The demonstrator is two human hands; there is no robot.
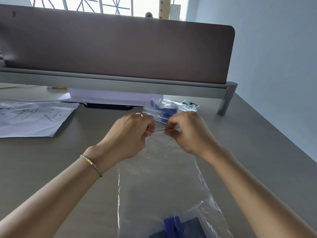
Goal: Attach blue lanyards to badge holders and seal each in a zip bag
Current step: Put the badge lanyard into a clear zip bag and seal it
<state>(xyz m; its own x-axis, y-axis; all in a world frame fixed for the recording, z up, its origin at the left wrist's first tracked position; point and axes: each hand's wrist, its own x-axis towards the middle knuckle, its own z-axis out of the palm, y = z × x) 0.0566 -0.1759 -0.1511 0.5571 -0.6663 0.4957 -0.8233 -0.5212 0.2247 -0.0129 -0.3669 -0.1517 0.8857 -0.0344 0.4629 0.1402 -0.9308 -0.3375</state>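
Blue lanyard (pixel 171 226) and a dark badge holder (pixel 189 228) sit at the bottom of a clear zip bag (pixel 159 177), closest to the lens and partly cut off by the lower edge. That bag stretches away from the camera across the grey table (pixel 51 160), its mouth at the far end, where a thin red zip strip (pixel 163 129) runs between the two hands.

Sealing looks to be the step in hand. Left hand (pixel 130 134) has its fingers curled and pinches one end of the strip; right hand (pixel 187 133) pinches the other end the same way — the two close together, with only a short run of red line showing between them. My reading is that the next move calls for pressing or sliding along that strip so the tracks lock across the full width, while keeping the mouth flat and taut.

Whether any part of the zip is already closed cannot be told; the fingertips hide both ends. How the lanyard joins the holder is also cut off.

Just beyond the hands lies a pile of bagged sets (pixel 168 107), blue showing through the plastic — likely finished ones. Farther left a sheet of paper (pixel 32 117) with handwriting lies flat, and a brown desk divider (pixel 120 48) stands behind everything.
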